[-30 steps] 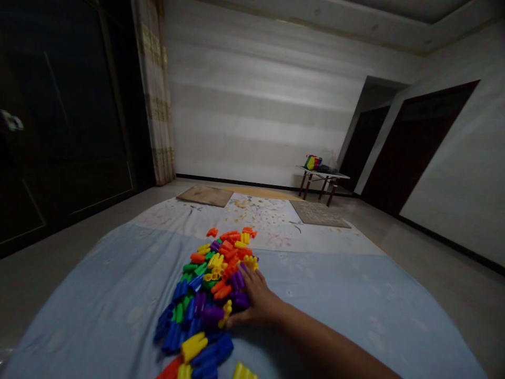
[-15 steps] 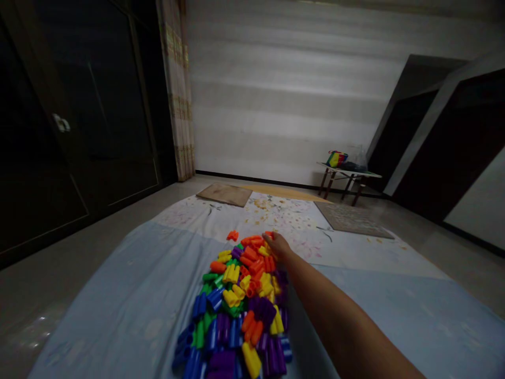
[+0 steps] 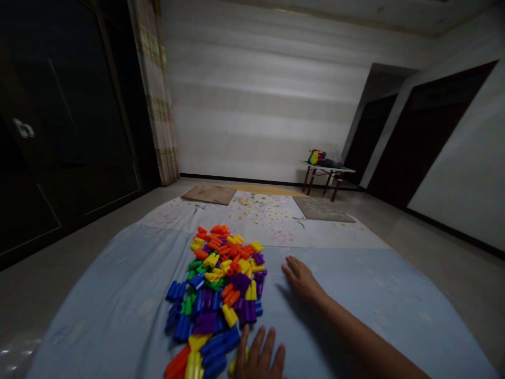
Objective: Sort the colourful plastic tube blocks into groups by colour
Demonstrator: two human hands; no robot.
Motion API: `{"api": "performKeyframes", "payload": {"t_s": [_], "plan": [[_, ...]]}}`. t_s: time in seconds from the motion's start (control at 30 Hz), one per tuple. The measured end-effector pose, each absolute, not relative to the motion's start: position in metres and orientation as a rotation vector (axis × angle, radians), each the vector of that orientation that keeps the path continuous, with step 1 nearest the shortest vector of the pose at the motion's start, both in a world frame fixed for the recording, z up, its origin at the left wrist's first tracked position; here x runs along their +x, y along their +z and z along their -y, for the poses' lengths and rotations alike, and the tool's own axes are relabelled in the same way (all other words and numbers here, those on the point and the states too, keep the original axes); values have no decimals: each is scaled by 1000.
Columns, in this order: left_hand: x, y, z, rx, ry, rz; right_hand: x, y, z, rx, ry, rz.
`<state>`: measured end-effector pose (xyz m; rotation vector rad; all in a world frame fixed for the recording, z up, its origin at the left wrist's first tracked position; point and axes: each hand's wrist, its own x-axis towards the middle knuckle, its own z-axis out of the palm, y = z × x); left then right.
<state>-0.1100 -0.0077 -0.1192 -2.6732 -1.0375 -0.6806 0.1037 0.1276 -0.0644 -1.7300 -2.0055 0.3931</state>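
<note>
A heap of plastic building pieces (image 3: 221, 271) in orange, yellow, green, blue and purple lies on the light blue part of the sheet. To the right of the heap, my right hand (image 3: 303, 279) is held over the sheet with its fingers stretched out and nothing visible in it. At the bottom edge my left hand (image 3: 260, 355) is partly in view, fingers spread, beside the near end of the heap. A yellow piece (image 3: 233, 366) shows partly behind its fingers. Close by lie a blue piece (image 3: 221, 345) and an orange piece (image 3: 177, 363).
The patterned sheet (image 3: 130, 284) covers a broad raised surface. Two flat mats, one brown (image 3: 209, 194) and one grey (image 3: 321, 208), lie at its far end. A small folding table (image 3: 327, 168) bearing a colourful bag stands by the far wall. Dark glass doors are at left.
My right hand has left the heap's far end and come back to the right, away from the pieces. My left hand has entered at the bottom. The far orange pieces sit closer together. The view has shifted.
</note>
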Motion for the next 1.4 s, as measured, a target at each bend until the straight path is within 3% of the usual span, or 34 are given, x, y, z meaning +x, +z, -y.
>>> {"api": "performKeyframes", "payload": {"t_s": [0.13,0.37,0.73,1.0,1.13,1.4], "plan": [[-122,-104,10,-2680,-398,1318,137,-83,-90,-1823,125,2131],[-130,-26,-4,-2705,-21,1749,134,-83,-88,-1829,63,2159],[-168,6,-78,-2011,-238,1902,133,-88,-88,-1790,45,2108],[-47,-39,-96,-2532,-233,1627,132,-88,-86,-1765,-1,2084],[-66,-50,-107,-2413,-121,1700,131,-85,-85,-1776,-17,2089],[-101,-10,-128,-2084,-166,1867,128,-88,-84,-1753,-112,2061]]}}
